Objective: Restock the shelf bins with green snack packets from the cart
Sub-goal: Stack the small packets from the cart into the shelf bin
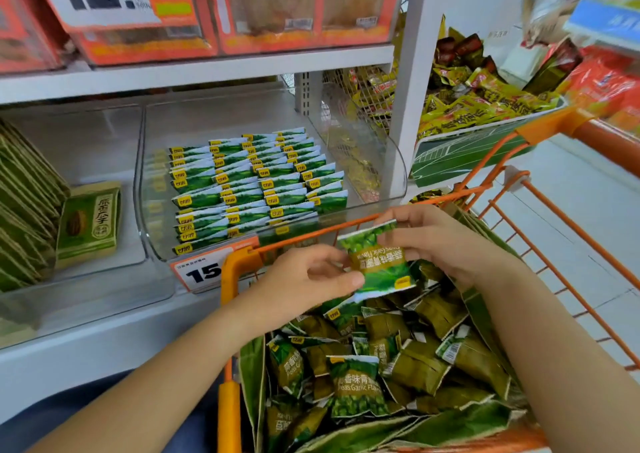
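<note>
Both hands pinch one green packet [377, 262] above the cart [239, 262]: left hand [304, 279] at its left edge, right hand [440, 241] at its top. More packets [356, 390] fill the cart, and rows [256, 182] stand in the clear bin [391, 162] just beyond.

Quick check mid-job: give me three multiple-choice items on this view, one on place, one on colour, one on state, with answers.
1. The held packet is: A) in the bin B) over the cart C) on the floor
2. The cart frame is: A) orange B) blue C) black
3. The packet is held by: A) left hand only B) no hand C) both hands

B: it hangs above the cart's loose packets, short of the bin.
A: the wires and rim are orange.
C: left hand and right hand both pinch it.
</note>
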Demonstrator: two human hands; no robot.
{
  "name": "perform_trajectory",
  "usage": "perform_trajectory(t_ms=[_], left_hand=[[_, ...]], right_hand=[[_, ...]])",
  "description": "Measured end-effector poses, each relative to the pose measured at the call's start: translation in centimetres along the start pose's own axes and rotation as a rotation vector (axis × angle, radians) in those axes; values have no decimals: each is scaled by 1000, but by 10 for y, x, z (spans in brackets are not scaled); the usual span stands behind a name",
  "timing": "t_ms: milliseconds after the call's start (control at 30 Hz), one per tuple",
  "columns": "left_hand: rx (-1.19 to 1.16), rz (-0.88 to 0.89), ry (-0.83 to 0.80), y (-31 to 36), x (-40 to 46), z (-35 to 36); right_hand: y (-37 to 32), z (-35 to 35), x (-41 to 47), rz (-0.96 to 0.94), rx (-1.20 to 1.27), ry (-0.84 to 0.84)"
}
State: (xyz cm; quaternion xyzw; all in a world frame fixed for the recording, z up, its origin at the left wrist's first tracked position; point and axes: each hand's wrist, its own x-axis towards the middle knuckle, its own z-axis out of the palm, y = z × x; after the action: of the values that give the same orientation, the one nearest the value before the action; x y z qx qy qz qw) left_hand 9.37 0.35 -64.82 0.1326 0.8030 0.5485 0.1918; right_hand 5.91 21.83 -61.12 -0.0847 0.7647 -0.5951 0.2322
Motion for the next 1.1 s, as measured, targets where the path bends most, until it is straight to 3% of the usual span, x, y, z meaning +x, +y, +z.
perform_trajectory(t_ms=[100,167,267,333,433,533,633,700,867,967,1100], left_hand=[[-278,-43,82,6,-1,-2],[-424,-64,219,9,-1,-1],[-452,-21,514,14,4,2],[-447,6,620,18,8,3],[-386,31,509,27,11,9],[-286,83,437,39,15,8],[-47,199,617,51,37,-17],[182,196,625,55,58,-36],[626,-27,298,46,107,-51],[899,-72,67,40,123,-50],[1134,-38,100,34,130,-45]], right_hand=[[2,5,3,-77,238,58],[1,9,5,-130,350,90],[2,12,8,-172,202,141],[3,14,8,-160,64,127],[3,18,9,-124,109,108],[4,23,9,-177,66,261],[17,20,12,-361,-641,563],[25,13,15,-411,-844,620],[33,3,22,-405,-898,577],[33,4,22,-418,-897,577],[33,3,24,-419,-885,575]])
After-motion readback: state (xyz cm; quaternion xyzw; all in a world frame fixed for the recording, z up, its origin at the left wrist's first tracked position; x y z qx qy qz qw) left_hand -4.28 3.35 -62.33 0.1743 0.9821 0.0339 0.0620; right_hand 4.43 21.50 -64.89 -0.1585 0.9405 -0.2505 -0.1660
